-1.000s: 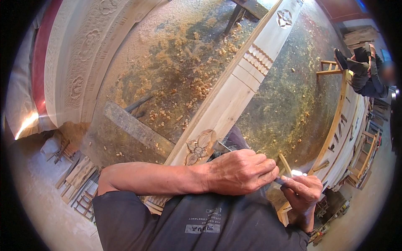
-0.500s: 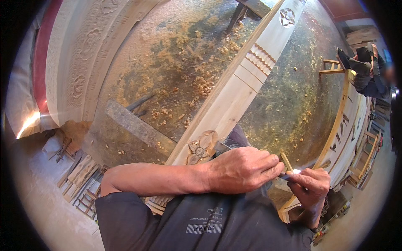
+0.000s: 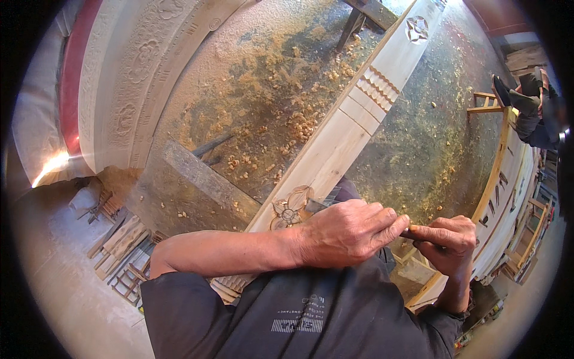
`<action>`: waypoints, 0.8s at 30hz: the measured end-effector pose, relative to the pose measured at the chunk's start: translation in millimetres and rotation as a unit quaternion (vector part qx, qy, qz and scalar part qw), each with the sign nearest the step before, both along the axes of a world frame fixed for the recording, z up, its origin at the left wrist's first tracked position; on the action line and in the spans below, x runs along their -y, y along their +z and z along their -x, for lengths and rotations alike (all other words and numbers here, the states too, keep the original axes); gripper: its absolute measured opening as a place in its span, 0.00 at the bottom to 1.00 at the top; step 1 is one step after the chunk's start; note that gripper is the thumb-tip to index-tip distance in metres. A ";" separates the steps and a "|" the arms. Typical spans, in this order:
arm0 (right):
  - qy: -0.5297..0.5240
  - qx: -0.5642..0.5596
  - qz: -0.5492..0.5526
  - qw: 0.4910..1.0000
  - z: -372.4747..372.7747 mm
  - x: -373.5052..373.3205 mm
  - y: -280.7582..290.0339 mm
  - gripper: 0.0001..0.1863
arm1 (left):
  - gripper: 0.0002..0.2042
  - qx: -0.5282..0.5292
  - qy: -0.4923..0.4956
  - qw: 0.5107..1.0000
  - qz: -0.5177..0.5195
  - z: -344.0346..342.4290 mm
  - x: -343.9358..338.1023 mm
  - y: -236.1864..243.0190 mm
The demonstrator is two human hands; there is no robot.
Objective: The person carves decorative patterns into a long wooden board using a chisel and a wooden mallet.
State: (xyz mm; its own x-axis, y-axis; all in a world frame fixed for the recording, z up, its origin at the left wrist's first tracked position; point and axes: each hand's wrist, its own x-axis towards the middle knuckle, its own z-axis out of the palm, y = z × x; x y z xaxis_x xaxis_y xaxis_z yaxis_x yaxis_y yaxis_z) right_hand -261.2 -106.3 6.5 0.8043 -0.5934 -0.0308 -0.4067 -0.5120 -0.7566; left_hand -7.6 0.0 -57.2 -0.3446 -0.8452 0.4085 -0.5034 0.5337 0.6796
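Note:
Both hands meet over my lap, just right of a long pale wooden beam point(image 3: 335, 152). My left hand point(image 3: 350, 233) is closed, its thumb and fingertips pinching one end of a slim dark carving tool point(image 3: 409, 232). On the tool's other end my right hand point(image 3: 449, 239) is closed, forefinger laid along it. Most of the tool is hidden by fingers. Beside my left wrist, a flat grey metal blade point(image 3: 315, 206) sticks out at the beam's edge; its other end is out of sight. A carved flower point(image 3: 288, 214) lies on the beam near that blade.
Wood shavings point(image 3: 305, 122) litter the floor. A large carved panel point(image 3: 122, 90) stands at the left, above stacked boards point(image 3: 119, 242). A bench point(image 3: 499, 173) with several dark tools runs along the right. Another person point(image 3: 529, 110) sits at far right.
The view has shifted slightly, so the surroundings sit further right. My right hand has turned a little, its forefinger now straighter along the tool. Both hands still hold it.

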 end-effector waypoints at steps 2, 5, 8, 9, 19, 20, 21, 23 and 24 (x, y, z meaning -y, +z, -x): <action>0.011 -0.011 0.005 1.000 -6.6 -0.4 7.8 0.23 | 0.23 0.028 0.005 0.999 0.022 1.1 -1.3 0.6; 0.028 -0.023 0.038 0.999 -1.4 -11.0 12.6 0.23 | 0.22 0.071 -0.001 0.994 0.087 -1.5 -5.8 2.1; -0.005 -0.009 0.069 0.998 8.3 -36.6 22.2 0.26 | 0.22 0.089 0.000 0.981 0.171 -0.3 -9.6 2.7; -0.010 -0.014 0.073 0.997 12.4 -44.3 22.9 0.26 | 0.22 0.087 -0.014 0.982 0.165 0.2 -10.5 2.3; -0.243 -0.060 -0.187 0.950 10.1 -153.3 42.0 0.22 | 0.18 0.002 -0.134 0.981 0.139 1.5 -32.0 3.9; -0.261 -0.052 -0.206 0.942 4.8 -161.7 43.8 0.23 | 0.17 0.002 -0.151 0.979 0.138 -1.7 -33.5 6.9; -0.278 -0.045 -0.227 0.932 2.5 -170.5 43.9 0.23 | 0.18 0.007 -0.169 0.976 0.134 -5.3 -35.2 8.6; -0.252 -0.044 -0.160 0.954 7.4 -186.9 38.1 0.27 | 0.18 0.017 -0.204 0.971 0.127 -13.0 -38.1 12.3; -0.241 -0.046 -0.134 0.960 5.4 -191.3 39.1 0.27 | 0.19 0.028 -0.217 0.968 0.121 -17.3 -38.6 14.0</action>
State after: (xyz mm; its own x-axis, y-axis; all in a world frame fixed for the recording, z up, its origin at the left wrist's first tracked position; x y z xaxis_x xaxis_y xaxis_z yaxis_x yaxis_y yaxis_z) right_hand -266.6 85.1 45.6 0.4254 -0.8564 -0.2924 -0.6191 -0.0397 -0.7843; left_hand 9.7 38.6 -43.2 -0.6727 -0.4978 0.5474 -0.2287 0.8435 0.4860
